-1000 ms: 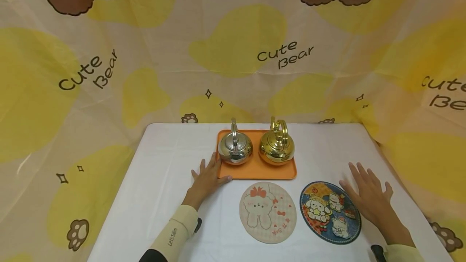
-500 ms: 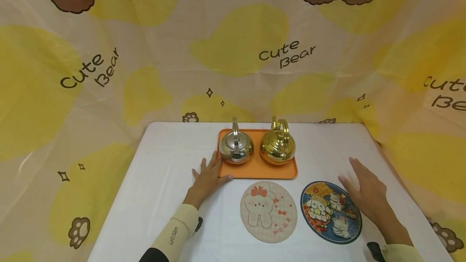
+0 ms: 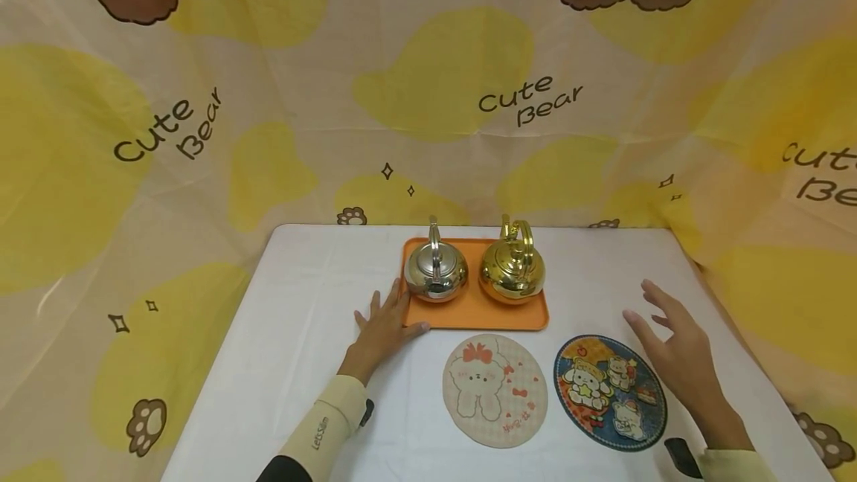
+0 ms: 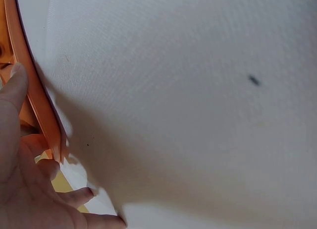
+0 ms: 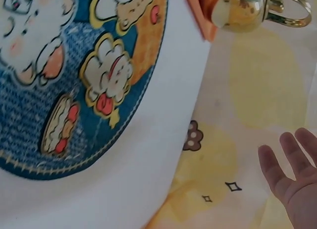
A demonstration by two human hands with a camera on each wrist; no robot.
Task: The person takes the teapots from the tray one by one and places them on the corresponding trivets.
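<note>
The left hand (image 3: pixel 382 337) lies with spread fingers against the left edge of an orange tray (image 3: pixel 475 316), thumb at its front corner. In the left wrist view, fingertips of that hand (image 4: pixel 34 189) touch the tray rim (image 4: pixel 42 107). On the tray stand a silver kettle (image 3: pixel 436 274) at left and a gold kettle (image 3: pixel 512 274) at right. Beside the blue round mat (image 3: pixel 611 393), the right hand (image 3: pixel 683 359) is raised with fingers loosely bent, holding nothing. The right wrist view shows its fingers apart (image 5: pixel 294 184), with the blue mat (image 5: pixel 106 135) at left.
A round beige mat (image 3: pixel 495 391) with a rabbit print lies in front of the tray, left of the blue one. The white table (image 3: pixel 321 274) ends at the back against a yellow-patterned cloth (image 3: pixel 442 73).
The right hand has turned from palm-down with spread fingers to a sideways pose, fingers bent slightly and lifted. The left hand, tray and kettles stay in place; the head view shifts slightly.
</note>
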